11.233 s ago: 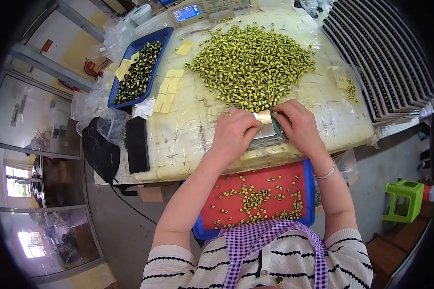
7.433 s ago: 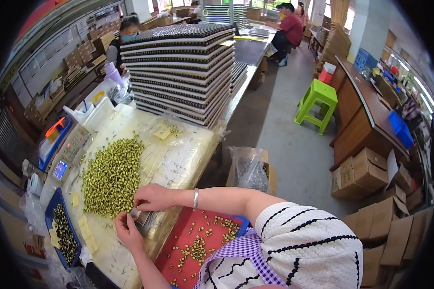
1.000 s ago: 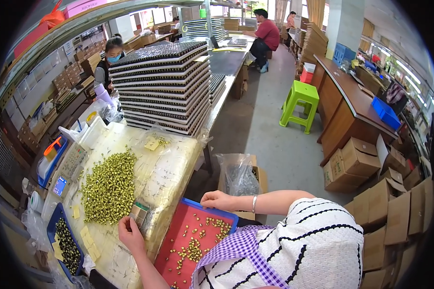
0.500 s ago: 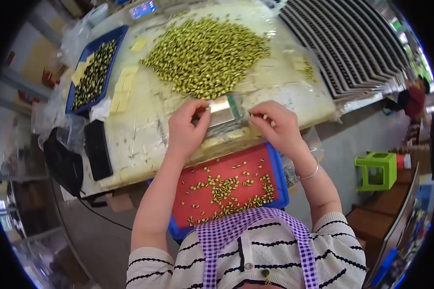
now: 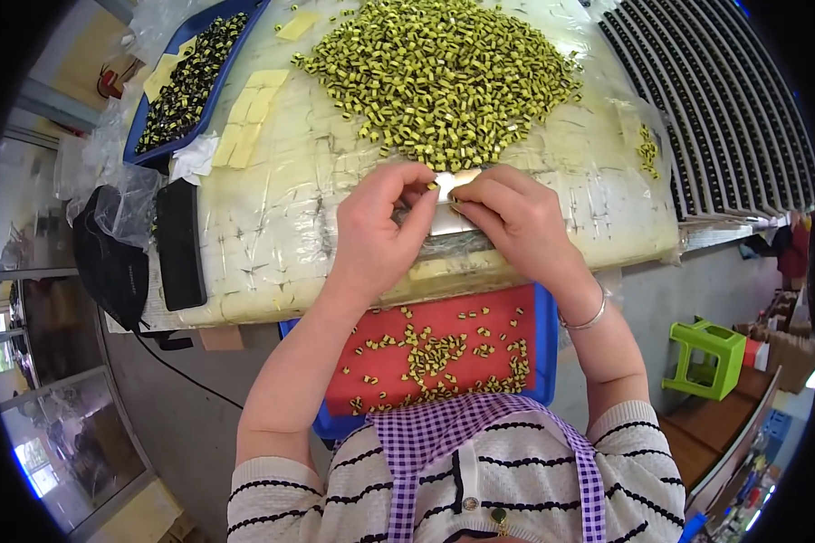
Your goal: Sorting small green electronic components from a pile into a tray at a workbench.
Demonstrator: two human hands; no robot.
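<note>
Both hands meet at the near edge of the surface (image 5: 272,235), which is wrapped in clear plastic film. Left hand (image 5: 378,231) curls its thumb and forefinger narrowly around one small yellow-and-black piece (image 5: 433,185), pinching it at the fingertips. Right hand (image 5: 516,217) has its fingers bent and pressed down on a shiny metal strip (image 5: 448,222) that lies flat between the two hands; whether it grips the strip or only steadies it cannot be told. A silver bracelet (image 5: 584,319) sits on the right wrist.

Nearest the body, below the hands, a blue tray with a red lining (image 5: 398,357) rests against the person's striped top and checked apron (image 5: 444,452). Small yellow-and-black pieces lie scattered across the red lining, thicker toward the middle.

Just beyond the fingertips, a large heap of the same pieces (image 5: 439,72) spreads over the middle of the surface, its near edge almost touching the hands. A small cluster of them (image 5: 646,149) lies apart at the right edge.

To the left, a black flat device (image 5: 179,244) lies on the surface, beside a black bag (image 5: 109,262). Farther left and back, pale yellow cards (image 5: 249,118) lie in a row next to a long blue tray (image 5: 190,77) filled with darker pieces. At the far right, a stack of dark ribbed trays (image 5: 724,109) stands. A green stool (image 5: 711,357) stands on the floor to the right.
</note>
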